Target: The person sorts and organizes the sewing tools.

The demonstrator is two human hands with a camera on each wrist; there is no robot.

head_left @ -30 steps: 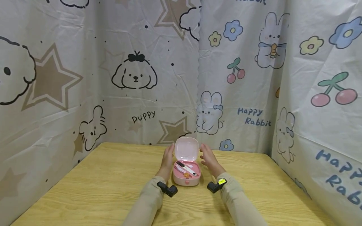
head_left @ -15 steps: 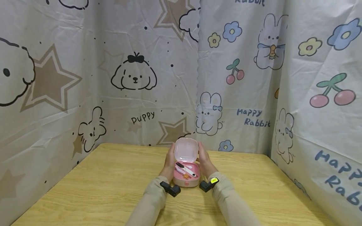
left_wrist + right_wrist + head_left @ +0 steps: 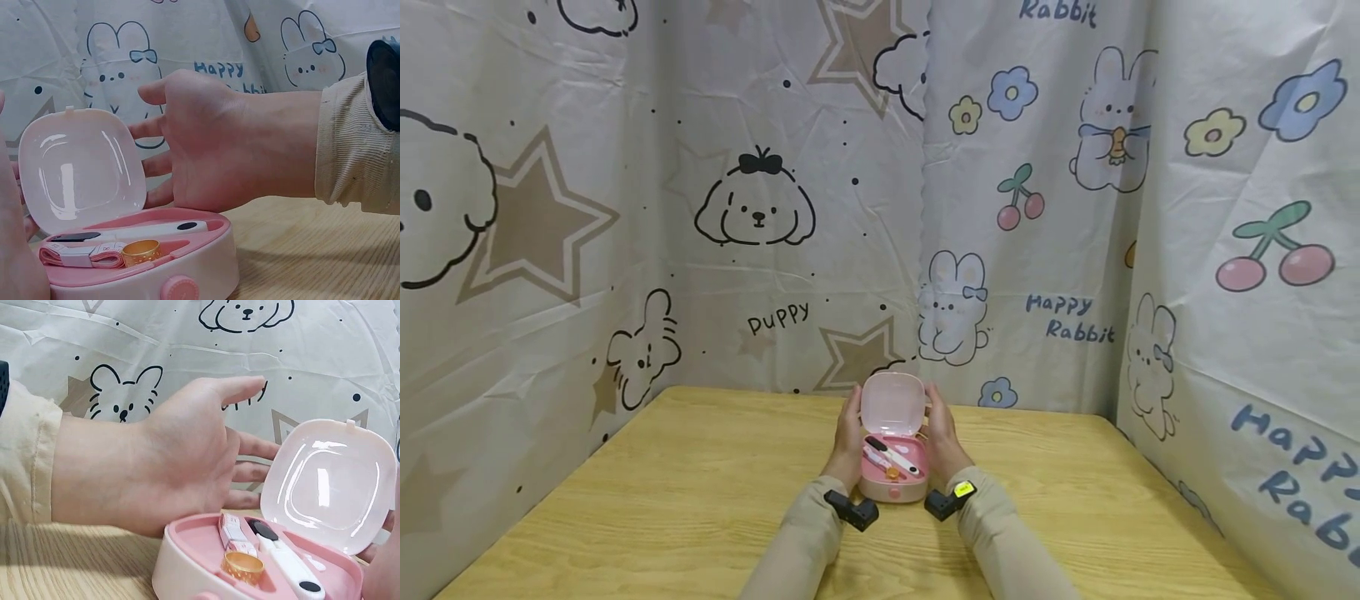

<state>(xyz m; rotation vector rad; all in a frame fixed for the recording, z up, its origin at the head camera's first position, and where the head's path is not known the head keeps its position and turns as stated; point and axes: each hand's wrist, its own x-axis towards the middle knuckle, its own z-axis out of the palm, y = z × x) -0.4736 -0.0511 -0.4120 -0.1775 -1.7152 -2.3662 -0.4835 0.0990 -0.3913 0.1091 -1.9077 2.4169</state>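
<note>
A pink and white sewing box [image 3: 215, 262] stands on the table with its lid [image 3: 87, 165] raised. Inside lie a folded tape measure [image 3: 75, 255], a gold thimble ring [image 3: 242, 570] and a slim white tool [image 3: 289, 565] with a dark end. My left hand [image 3: 847, 437] rests along the box's left side. On the opposite side is my right hand [image 3: 945, 435], palm facing inward. Both hands have their fingers extended beside the lid, fingertips reaching its side edges and partly hidden behind it. The heels of the palms are right at the base's sides.
The wooden table [image 3: 700, 483] extends around the box on all sides. Printed cloth [image 3: 760, 100] hangs behind it and along both flanks. Black wrist cameras [image 3: 853, 510] sit on the sleeves close to the front of the box.
Both hands have moved inward from apart to the box's two sides, mostly in the first half second. The box stays in place, lid up. The head view has shifted slightly.
</note>
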